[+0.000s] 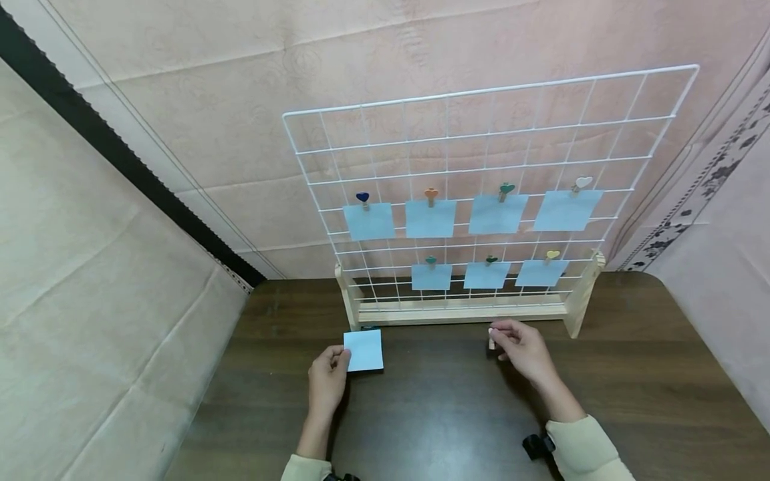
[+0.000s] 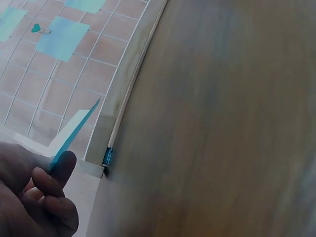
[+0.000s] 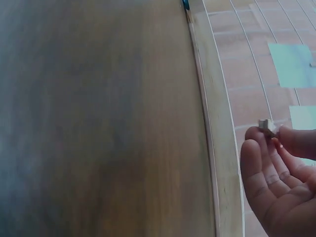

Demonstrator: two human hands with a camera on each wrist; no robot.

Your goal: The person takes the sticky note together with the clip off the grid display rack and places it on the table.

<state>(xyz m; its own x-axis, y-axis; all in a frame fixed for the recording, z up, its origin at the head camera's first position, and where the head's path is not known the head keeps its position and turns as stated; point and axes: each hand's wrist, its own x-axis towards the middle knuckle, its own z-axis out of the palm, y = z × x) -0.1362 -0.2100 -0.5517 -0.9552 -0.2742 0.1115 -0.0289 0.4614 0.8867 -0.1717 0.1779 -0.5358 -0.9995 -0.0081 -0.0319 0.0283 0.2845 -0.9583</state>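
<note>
Blue note [image 1: 364, 350] pinched in my left hand [image 1: 327, 382]; right hand [image 1: 525, 350] pinches a small wooden clip [image 1: 491, 343] above the counter [image 1: 445, 401].

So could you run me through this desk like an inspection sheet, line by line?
Surface: dark wooden table, bare in front of the hands.
Job's things: blue paper note pinched by the left hand; small wooden clip pinched by the right hand.
Clutter: nothing seen.
Grippers: both hands low, near the wooden stand.
Cables: nothing seen.
Surroundings: white wire grid carrying seven clipped blue notes; pinkish cloth backdrop.
</note>
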